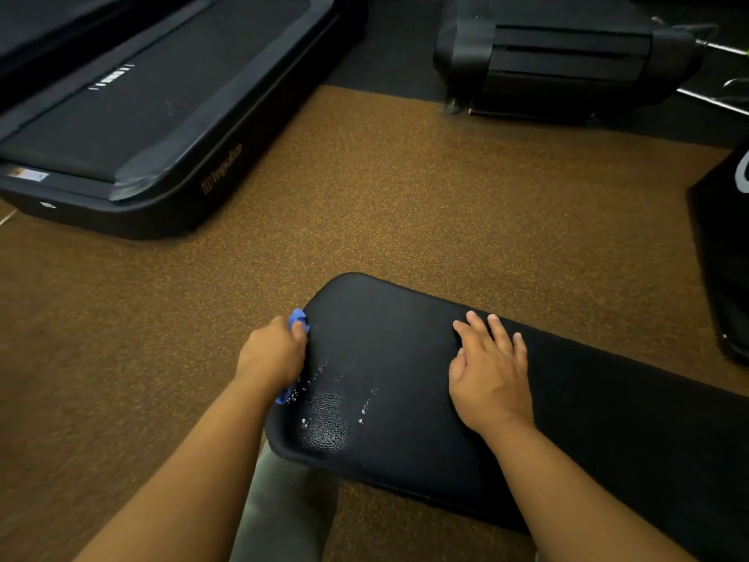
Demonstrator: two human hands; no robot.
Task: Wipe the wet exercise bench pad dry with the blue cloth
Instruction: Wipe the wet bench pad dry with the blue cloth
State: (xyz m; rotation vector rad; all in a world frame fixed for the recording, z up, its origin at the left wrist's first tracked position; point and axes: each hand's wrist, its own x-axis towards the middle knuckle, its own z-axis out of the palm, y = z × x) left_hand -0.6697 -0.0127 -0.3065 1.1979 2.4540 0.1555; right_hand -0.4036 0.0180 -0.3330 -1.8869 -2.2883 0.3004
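Note:
The black exercise bench pad (389, 350) lies across the lower right, its rounded end toward the left. Water droplets and a shiny wet patch (326, 423) sit on its near left part. My left hand (271, 352) is at the pad's left edge, closed around the blue cloth (298, 317); bits of cloth show above and below the fist. My right hand (488, 371) rests flat on the pad's top with its fingers spread, holding nothing.
A black treadmill (154, 115) stands on the floor at the upper left. Another dark machine (567, 54) is at the upper right. A black object (725, 253) is at the right edge. Brown speckled floor (405, 196) lies between them.

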